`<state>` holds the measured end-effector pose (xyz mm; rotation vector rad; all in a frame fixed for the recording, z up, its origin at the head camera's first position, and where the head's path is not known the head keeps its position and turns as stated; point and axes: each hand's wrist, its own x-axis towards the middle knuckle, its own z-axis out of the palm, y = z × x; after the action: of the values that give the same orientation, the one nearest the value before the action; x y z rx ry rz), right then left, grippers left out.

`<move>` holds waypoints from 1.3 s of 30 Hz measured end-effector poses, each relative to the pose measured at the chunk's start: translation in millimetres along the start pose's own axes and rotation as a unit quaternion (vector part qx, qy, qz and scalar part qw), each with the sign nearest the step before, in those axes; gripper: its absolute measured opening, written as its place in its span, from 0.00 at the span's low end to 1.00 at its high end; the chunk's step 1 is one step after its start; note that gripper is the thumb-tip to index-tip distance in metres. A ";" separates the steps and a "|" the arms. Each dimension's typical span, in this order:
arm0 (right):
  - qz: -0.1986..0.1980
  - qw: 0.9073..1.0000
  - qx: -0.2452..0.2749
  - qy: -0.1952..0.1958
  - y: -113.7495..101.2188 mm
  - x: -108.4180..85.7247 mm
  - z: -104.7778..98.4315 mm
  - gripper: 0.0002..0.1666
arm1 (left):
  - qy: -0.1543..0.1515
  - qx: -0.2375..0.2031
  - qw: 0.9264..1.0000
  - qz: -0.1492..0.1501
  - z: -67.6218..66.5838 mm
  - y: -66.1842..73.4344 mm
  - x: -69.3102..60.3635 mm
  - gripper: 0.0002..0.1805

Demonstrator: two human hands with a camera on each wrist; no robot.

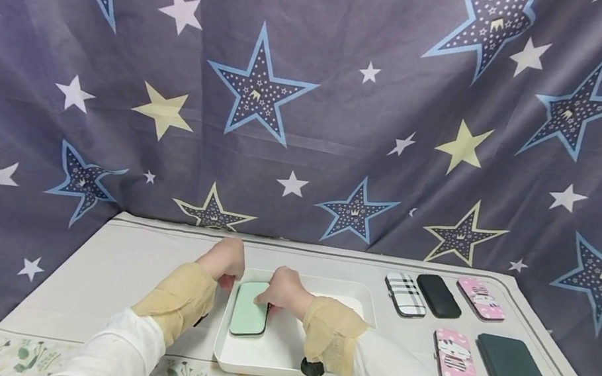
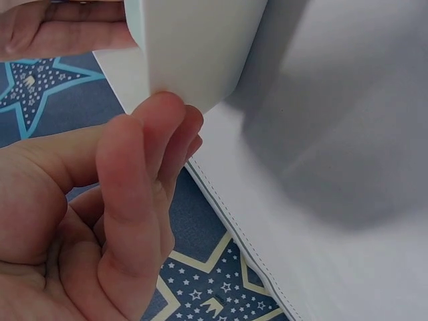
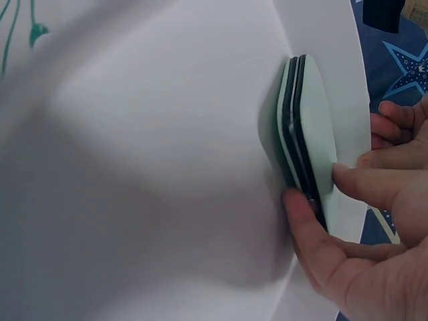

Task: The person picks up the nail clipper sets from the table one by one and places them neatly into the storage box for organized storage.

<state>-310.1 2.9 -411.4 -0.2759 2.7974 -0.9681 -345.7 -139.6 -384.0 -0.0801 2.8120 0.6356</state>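
Observation:
A mint-green case [image 1: 250, 311] with rounded corners lies flat along the left side inside a white tray [image 1: 299, 370]. My right hand [image 1: 285, 291] pinches its upper right part between thumb and fingers. In the right wrist view the case [image 3: 314, 127] shows two halves with a dark seam, and the fingers [image 3: 311, 231] are at that seam. Outside the tray's far left corner is my left hand [image 1: 226, 261]. Its curled fingers [image 2: 127, 180] grip the tray's edge in the left wrist view; the thumb's contact is partly hidden.
To the tray's right lie a plaid case [image 1: 406, 295], a black case [image 1: 439, 296], two pink patterned cases [image 1: 481, 299] and a larger dark green flat case [image 1: 517, 373]. A pale cloth with a floral front band covers the table [image 1: 142, 267]. Behind hangs a star-patterned curtain [image 1: 313, 116].

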 end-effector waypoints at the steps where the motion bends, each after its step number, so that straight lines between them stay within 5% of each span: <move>1: 0.000 1.000 -0.003 0.000 -0.5 0.0 -0.2 0.18 | 0.000 0.002 1.000 0.000 -0.2 0.0 0.1 0.12; 9: -0.004 0.999 -0.020 -0.026 -3.9 -2.0 -6.1 0.16 | -0.002 0.010 1.000 0.000 -1.5 0.9 1.5 0.09; 14: 0.008 0.996 -0.010 -0.084 -6.0 -5.0 -14.9 0.20 | 0.000 0.017 1.000 0.001 -2.0 0.8 0.8 0.07; 17: 0.022 0.991 0.033 -0.130 -8.0 -11.0 -23.8 0.12 | 0.003 0.020 1.000 0.000 -1.6 0.8 0.2 0.07; 22: 0.039 0.980 0.084 -0.176 -13.8 -21.2 -42.7 0.37 | 0.005 0.017 1.000 -0.006 0.5 0.7 0.1 0.06; 29: -0.040 0.993 -0.036 -0.104 -23.9 -29.9 -66.6 0.36 | 0.013 0.020 1.000 0.003 1.2 -0.4 -0.9 0.05; 39: -0.161 0.982 -0.100 -0.001 -24.5 -53.6 -108.6 0.36 | 0.022 0.024 0.999 0.004 2.7 0.3 -1.9 0.12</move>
<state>-278.9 60.6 -306.6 -0.7762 2.9050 -0.7392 -343.2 -138.1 -385.7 -0.0739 2.8692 0.5754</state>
